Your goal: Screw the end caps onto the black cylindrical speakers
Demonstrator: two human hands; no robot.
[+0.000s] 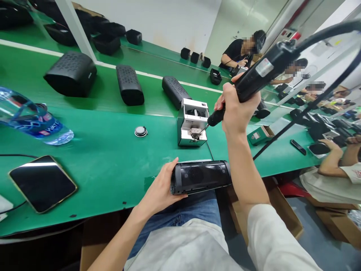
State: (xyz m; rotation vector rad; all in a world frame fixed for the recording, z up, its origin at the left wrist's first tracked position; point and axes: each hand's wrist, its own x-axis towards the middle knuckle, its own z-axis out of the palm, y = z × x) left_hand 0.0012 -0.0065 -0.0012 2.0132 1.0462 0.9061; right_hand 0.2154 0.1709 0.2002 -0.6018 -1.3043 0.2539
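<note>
At the near edge of the green bench (113,154), the left hand (160,188) curves its spread fingers (177,197) round one end of a speaker (201,175). The right hand (239,107) is wrapped round a screwdriver (261,69), bit (205,128) at the feeder (192,126). Housings (130,86) stand behind; people (235,52) work farther off. A bottle (42,124) is cut off at left; whether bit and feeder touch is unclear.

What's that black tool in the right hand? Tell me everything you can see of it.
The black power tool, which looks like an electric screwdriver, has a thick, plastic-looking cylindrical body with a pale label. A black cable leaves its upper end. Gripped by the right hand, it slants down leftward above the green bench. Its dark nose carries a thin bit reaching the front of a small machine; whether they touch is unclear.
</note>
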